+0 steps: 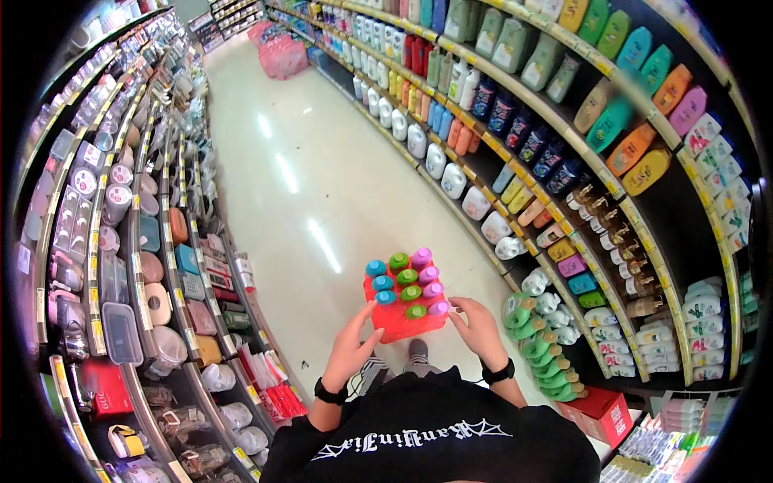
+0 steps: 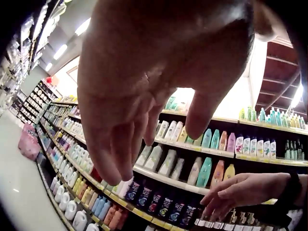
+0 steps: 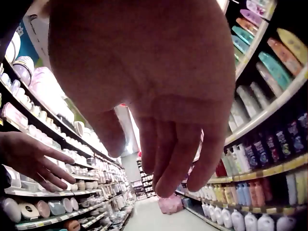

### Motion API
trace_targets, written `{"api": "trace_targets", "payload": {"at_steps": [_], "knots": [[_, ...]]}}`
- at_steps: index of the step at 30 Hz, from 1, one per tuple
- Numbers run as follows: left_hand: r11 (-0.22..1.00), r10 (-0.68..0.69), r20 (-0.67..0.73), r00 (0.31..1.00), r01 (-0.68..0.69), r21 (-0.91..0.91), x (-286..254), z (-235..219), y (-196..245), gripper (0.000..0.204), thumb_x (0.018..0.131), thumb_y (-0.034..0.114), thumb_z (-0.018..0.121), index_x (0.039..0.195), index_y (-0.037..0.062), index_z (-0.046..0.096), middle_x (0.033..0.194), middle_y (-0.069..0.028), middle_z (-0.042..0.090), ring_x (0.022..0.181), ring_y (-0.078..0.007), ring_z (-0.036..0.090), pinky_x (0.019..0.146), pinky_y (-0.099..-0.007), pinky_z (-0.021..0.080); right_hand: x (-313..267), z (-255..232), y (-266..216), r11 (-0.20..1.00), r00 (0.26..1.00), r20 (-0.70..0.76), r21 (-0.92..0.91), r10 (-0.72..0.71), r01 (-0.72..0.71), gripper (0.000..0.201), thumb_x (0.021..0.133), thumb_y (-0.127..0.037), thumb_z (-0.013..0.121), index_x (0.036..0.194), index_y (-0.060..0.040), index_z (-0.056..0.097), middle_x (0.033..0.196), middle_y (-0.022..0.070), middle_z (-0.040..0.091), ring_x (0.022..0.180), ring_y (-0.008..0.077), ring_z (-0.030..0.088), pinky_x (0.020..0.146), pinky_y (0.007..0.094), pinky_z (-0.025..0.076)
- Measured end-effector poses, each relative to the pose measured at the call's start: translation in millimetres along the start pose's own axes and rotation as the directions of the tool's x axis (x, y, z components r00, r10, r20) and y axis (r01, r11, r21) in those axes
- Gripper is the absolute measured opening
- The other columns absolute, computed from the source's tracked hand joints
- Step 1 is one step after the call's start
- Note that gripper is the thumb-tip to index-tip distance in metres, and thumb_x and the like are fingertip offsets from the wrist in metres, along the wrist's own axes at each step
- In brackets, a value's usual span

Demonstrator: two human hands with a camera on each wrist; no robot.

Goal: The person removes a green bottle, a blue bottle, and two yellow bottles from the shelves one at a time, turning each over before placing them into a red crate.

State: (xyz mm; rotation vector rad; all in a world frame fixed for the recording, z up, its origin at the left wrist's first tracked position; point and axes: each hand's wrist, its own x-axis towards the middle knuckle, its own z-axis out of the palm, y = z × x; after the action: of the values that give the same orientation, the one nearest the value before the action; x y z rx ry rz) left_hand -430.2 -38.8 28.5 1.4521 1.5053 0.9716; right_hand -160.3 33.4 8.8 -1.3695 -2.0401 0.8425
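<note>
Coloured bottles (image 1: 411, 293) stand close together on a red container (image 1: 394, 328) between two open hands

At the lower centre of the frame, the left hand (image 1: 349, 348) is open beside the container's left side, fingers loosely extended and gripping nothing. Whether its fingertips touch the edge, I cannot tell. If the container were lifted from this side alone, it would probably tip, and the tall bottles could slide or topple. The right hand (image 1: 481, 330), just right of the container, is also open, with its palm bare in the right wrist view; an uneven push from it could knock the pink row over.

As for containers, a clear tub (image 1: 122, 332) sits on the left shelves, with no contents that I can make out. In the lower centre, the red container carries blue bottles (image 1: 382, 282) on its left, green ones in the middle and pink ones on its right, all upright; its walls are hard to make out. White bottles (image 1: 452, 180) line a low shelf right of centre, their contents hidden. At the lower right stands a red box (image 1: 605, 414); I cannot tell what it holds
</note>
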Motion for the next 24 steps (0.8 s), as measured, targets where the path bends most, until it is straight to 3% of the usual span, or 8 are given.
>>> {"api": "trace_targets", "payload": {"at_steps": [7,10,11,18,24], "knots": [[0.993,0.106,0.100,0.989,-0.111,0.041,-2.9,39.5,36.6,0.055,0.092,0.017,0.065,0.141,0.0016,0.044,0.141,-0.0184,0.052,0.126,-0.0329,0.055,0.102,-0.0373,0.044,-23.6,-47.3,-7.8,0.989,0.982,-0.140,-0.096,-0.126,0.113,0.024,0.087,-0.013,0.066,0.110,-0.0048,0.065,0.099,0.0116,0.069,0.089,0.0284,0.066,0.078,0.0389,0.051],[0.997,0.068,0.210,0.975,-0.060,-0.042,-3.8,54.6,52.0,0.058,0.093,0.019,0.065,0.143,0.0011,0.042,0.143,-0.0186,0.049,0.128,-0.0326,0.052,0.104,-0.0375,0.043,-41.2,-63.2,-3.0,0.993,0.976,-0.199,-0.102,-0.086,0.067,0.023,0.088,-0.017,0.066,0.108,-0.0068,0.066,0.094,0.0116,0.069,0.087,0.0309,0.065,0.078,0.0412,0.050],[0.982,0.154,0.252,0.955,-0.176,0.065,-1.7,58.9,43.4,0.059,0.093,0.021,0.064,0.144,0.0007,0.040,0.145,-0.0185,0.047,0.131,-0.0322,0.049,0.106,-0.0384,0.041,-47.9,-66.8,-2.0,0.994,0.972,-0.223,-0.101,-0.073,0.052,0.022,0.088,-0.017,0.066,0.107,-0.0068,0.066,0.094,0.0113,0.069,0.086,0.0307,0.065,0.078,0.0411,0.050],[0.981,0.171,0.470,0.866,-0.192,-0.004,-4.9,73.0,57.4,0.060,0.093,0.022,0.063,0.144,0.0001,0.040,0.145,-0.0206,0.047,0.134,-0.0332,0.046,0.108,-0.0388,0.038,-96.8,-71.1,-13.8,0.987,0.927,-0.372,-0.127,0.047,-0.101,0.020,0.089,-0.019,0.065,0.105,-0.0070,0.066,0.091,0.0107,0.069,0.084,0.0307,0.064,0.077,0.0406,0.050],[0.942,0.284,0.593,0.753,-0.333,-0.027,-11.5,58.7,61.3,0.062,0.092,0.021,0.064,0.144,-0.0001,0.039,0.146,-0.0208,0.044,0.135,-0.0335,0.044,0.110,-0.0393,0.037,-135.5,-41.4,-43.9,0.968,0.889,-0.450,-0.168,0.092,-0.185,0.020,0.090,-0.023,0.064,0.103,-0.0074,0.066,0.088,0.0108,0.069,0.081,0.0315,0.064,0.075,0.0402,0.049]]}}
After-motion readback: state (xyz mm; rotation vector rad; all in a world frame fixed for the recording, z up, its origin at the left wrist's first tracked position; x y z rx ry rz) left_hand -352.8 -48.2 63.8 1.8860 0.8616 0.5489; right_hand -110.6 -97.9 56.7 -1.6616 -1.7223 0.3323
